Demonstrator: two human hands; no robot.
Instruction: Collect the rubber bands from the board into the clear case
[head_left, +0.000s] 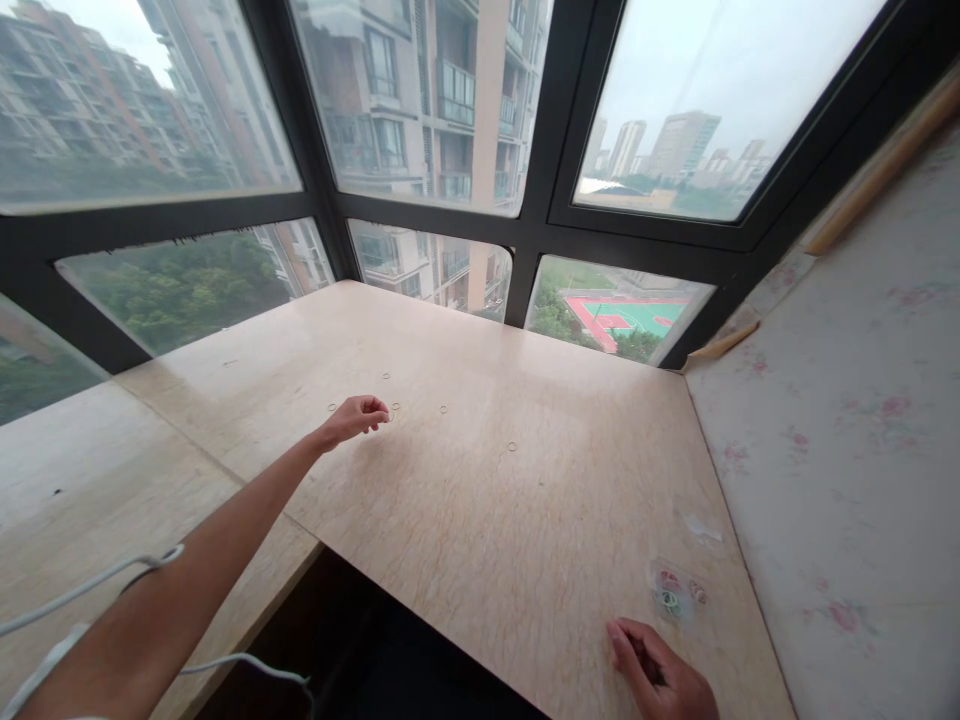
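My left hand (pixel 360 415) reaches out over the stone counter, thumb and fingertips pinched together. A thin pale loop, like a small rubber band (pixel 391 416), shows faintly at the fingertips. Just beyond it lies another thin yellowish band (pixel 396 407). Others lie scattered around: one band (pixel 385 376) farther back, one band (pixel 443 409) to the right, and one band (pixel 512 446) nearer the middle. At the lower right my right hand (pixel 660 672) rests near the counter edge with curled fingers; what they hold, if anything, is hidden. Close to it is a clear plastic box (pixel 677 612) with red, green and brownish bands.
A clear plastic piece (pixel 703 528) lies by the papered wall (pixel 847 480). Dark-framed windows (pixel 536 240) border the back of the counter (pixel 450 520). A white cable (pixel 82 590) crosses my left forearm. The counter's front edge drops into a dark gap (pixel 360 650).
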